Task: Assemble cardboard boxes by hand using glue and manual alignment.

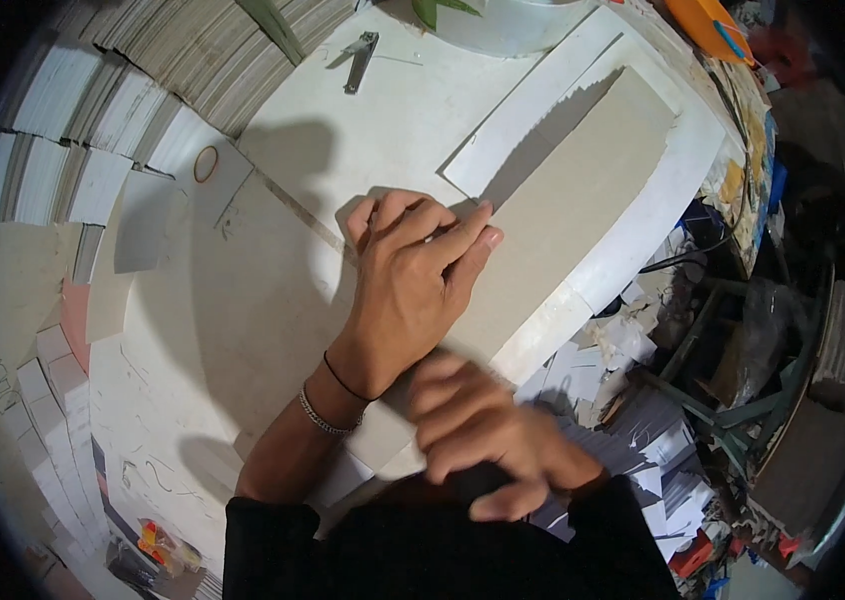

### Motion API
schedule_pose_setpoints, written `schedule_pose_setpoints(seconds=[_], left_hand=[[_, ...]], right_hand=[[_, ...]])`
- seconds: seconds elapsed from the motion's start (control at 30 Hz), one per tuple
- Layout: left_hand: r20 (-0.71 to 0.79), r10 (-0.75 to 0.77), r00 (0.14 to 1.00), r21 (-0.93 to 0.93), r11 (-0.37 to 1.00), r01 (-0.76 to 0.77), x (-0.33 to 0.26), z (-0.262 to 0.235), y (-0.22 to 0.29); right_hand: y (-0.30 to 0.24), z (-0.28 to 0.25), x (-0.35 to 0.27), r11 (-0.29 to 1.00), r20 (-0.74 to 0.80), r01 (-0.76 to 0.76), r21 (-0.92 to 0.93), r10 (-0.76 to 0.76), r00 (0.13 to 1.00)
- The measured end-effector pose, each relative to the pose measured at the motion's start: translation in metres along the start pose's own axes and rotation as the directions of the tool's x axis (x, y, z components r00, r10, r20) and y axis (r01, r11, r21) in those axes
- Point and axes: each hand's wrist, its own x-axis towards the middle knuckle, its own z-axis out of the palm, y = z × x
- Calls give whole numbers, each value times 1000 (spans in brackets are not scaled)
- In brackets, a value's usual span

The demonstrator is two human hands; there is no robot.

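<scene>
A long piece or stack of grey cardboard (588, 185) lies slantwise on the white table (283, 300), and its far end casts a dark shadow. At its near left edge is my left hand (408, 265), with a black band and a silver chain on the wrist. The thumb and forefinger are pressed together along the cardboard's edge, and the other fingers are curled. What lies under them is hidden. Close to my body, by the near end of the cardboard, my right hand (488, 430) is blurred by motion, so its grip is unclear.
Stacked paper blocks (63, 100) line the left and far left. A nail clipper (361, 65) and a rubber band (206, 164) lie on the table. A white round container (513, 28) stands at the back. Paper scraps (633, 345) and a green metal frame (733, 410) are at right.
</scene>
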Motion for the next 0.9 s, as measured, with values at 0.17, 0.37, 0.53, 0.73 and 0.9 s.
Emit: schedule_pose_setpoints(seconds=[0.17, 0.37, 0.53, 0.73, 0.9], left_hand=[[-10, -1, 1000, -17, 1000, 1, -1, 3, -1], [-2, 0, 1000, -35, 999, 0, -4, 0, -3], [-14, -5, 1000, -20, 1000, 5, -6, 1, -4], [-2, -39, 999, -51, 998, 39, -12, -2, -6], [-18, -27, 999, -66, 998, 26, -13, -4, -7]], right_hand=[[-8, 16, -9, 888, -179, -104, -447, 25, 984], [4, 14, 1, 998, -15, 19, 57, -18, 1000], [-3, 10, -2, 891, -212, -90, -445, -7, 977], [8, 38, -7, 989, -37, -26, 145, 32, 999], [0, -4, -6, 904, -185, -86, -419, 8, 983]])
